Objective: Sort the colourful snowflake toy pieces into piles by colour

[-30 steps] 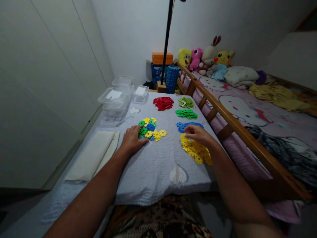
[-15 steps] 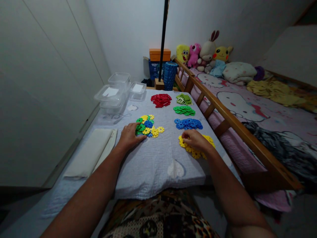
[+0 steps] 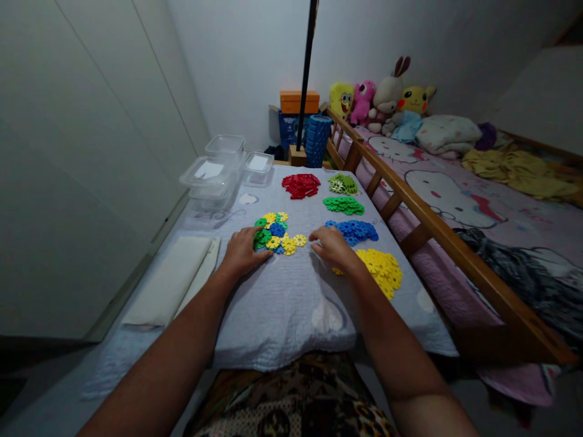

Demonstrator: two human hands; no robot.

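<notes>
A mixed heap of yellow, green and blue snowflake discs (image 3: 277, 233) lies in the middle of the pale quilted cloth (image 3: 282, 309). My left hand (image 3: 241, 252) rests flat at its left edge, fingers touching the green discs. My right hand (image 3: 331, 246) hovers low between the mixed heap and the yellow pile (image 3: 380, 270), fingers loosely curled, nothing visible in them. Sorted piles run along the right: blue (image 3: 355, 229), green (image 3: 344, 205), light green (image 3: 342, 184), and red (image 3: 300, 185) further left.
Clear plastic tubs with lids (image 3: 218, 173) stand at the far left of the cloth. A folded white cloth (image 3: 170, 282) lies at the left. A wooden bed rail (image 3: 428, 227) runs along the right. A black pole (image 3: 306, 79) rises behind the piles.
My right hand has left the yellow pile and moved left toward the mixed heap. My left hand has stayed at the heap's left edge. The view has shifted slightly.
</notes>
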